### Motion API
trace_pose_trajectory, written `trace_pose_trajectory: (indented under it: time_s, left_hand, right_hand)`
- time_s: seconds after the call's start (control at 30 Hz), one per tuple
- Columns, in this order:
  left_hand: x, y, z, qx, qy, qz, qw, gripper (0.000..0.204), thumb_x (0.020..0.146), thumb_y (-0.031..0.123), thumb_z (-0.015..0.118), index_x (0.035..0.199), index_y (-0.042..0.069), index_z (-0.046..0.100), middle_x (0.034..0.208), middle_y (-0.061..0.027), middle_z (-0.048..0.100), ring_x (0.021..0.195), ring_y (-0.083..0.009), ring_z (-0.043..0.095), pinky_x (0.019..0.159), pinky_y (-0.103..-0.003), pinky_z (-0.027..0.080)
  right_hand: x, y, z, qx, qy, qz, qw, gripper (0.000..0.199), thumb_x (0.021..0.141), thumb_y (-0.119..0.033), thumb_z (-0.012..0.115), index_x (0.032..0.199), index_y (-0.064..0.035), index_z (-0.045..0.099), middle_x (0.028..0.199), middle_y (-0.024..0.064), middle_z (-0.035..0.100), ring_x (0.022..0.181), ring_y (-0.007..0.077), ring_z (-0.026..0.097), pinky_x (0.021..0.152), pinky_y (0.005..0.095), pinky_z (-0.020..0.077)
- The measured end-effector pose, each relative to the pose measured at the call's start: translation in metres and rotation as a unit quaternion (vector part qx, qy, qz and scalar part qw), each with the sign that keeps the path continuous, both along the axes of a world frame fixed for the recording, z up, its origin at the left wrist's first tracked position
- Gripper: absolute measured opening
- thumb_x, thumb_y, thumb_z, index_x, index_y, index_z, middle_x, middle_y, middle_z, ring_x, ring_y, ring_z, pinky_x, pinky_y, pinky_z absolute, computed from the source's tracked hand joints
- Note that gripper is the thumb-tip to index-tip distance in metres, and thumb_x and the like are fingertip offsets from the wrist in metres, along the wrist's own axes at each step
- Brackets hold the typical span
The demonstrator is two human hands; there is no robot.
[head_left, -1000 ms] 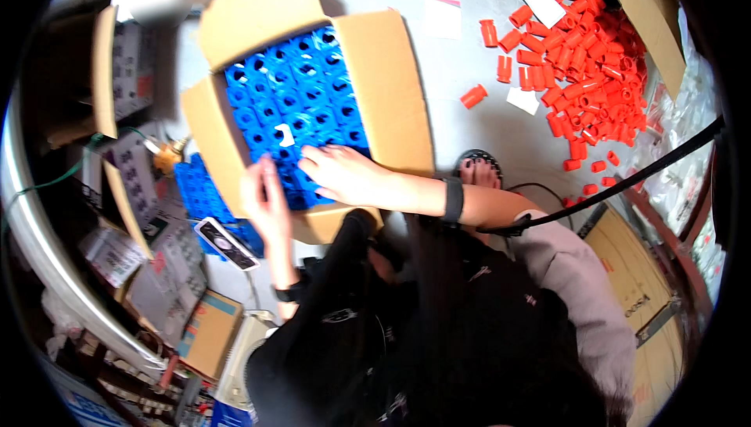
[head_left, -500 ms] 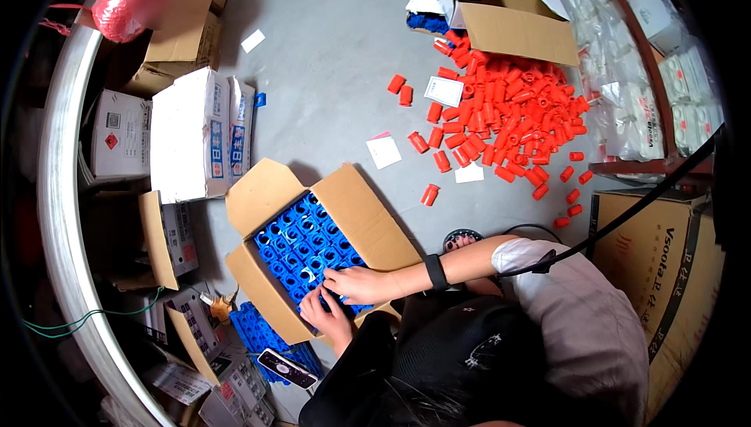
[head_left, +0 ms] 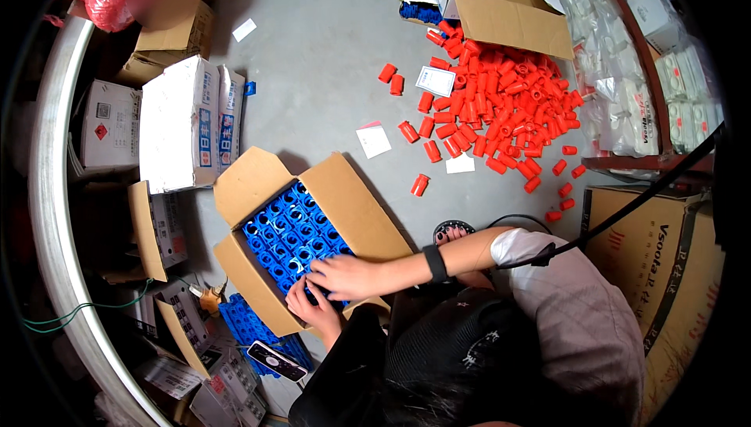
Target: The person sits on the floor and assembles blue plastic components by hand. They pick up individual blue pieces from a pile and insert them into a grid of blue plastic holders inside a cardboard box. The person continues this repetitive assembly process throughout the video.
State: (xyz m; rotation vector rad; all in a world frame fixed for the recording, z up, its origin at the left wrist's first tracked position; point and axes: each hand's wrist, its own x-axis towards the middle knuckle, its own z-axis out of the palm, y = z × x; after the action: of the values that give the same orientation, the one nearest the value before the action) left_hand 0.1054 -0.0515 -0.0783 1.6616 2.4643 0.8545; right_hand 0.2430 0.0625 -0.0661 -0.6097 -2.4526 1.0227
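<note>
An open cardboard box (head_left: 356,200) stands on the floor in front of me, filled with rows of blue plastic fittings (head_left: 285,227) with round holes. Both my hands work close together at the box's near end. My right hand (head_left: 344,277), with a black band at its wrist, reaches in from the right with bent fingers; its fingertips are partly hidden. Just below it, my left hand (head_left: 314,313) has its thumb and fingers closed around a blue fitting at the top of the rows. What the right fingers grip cannot be made out.
A heap of red plastic sleeves (head_left: 501,106) lies on the floor at the far right, below a tipped cardboard box (head_left: 516,24). A remote control (head_left: 276,360) rests on blue fittings left of me. Cartons and a metal rail (head_left: 59,114) line the left, shelving the right.
The view has shifted slightly, so everything sits a little further left and up. My hands stay at the same end of the box; the right fingers have moved a little over the fittings.
</note>
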Motion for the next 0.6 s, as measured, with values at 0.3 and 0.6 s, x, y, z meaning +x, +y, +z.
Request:
trace_pose_trajectory:
  time_s: [0.3, 0.6]
  left_hand:
    - [0.001, 0.0, 0.002, 0.01, -0.009, -0.001, 1.0, 0.017, 0.093, 0.01, 0.059, 0.107, 0.001, 0.064, 0.102, -0.0137, 0.062, 0.096, -0.0298, 0.055, 0.087, -0.04, 0.04]
    - [-0.001, 0.0, -0.002, -0.004, -0.013, -0.001, 1.0, 0.018, 0.093, 0.01, 0.059, 0.108, 0.001, 0.064, 0.102, -0.0141, 0.061, 0.097, -0.0296, 0.055, 0.089, -0.04, 0.04]
  right_hand:
    - [0.178, 0.284, -0.042, 0.173, -0.325, -0.36, 0.857, 0.017, 0.083, -0.013, 0.059, 0.095, -0.0015, 0.062, 0.107, 0.0173, 0.062, 0.086, 0.0336, 0.066, 0.067, 0.0451, 0.0549]
    - [0.275, 0.355, -0.061, 0.237, -0.492, -0.352, 0.76, 0.017, 0.084, -0.007, 0.057, 0.094, -0.0067, 0.07, 0.091, 0.0142, 0.071, 0.084, 0.0302, 0.071, 0.066, 0.0407, 0.057]
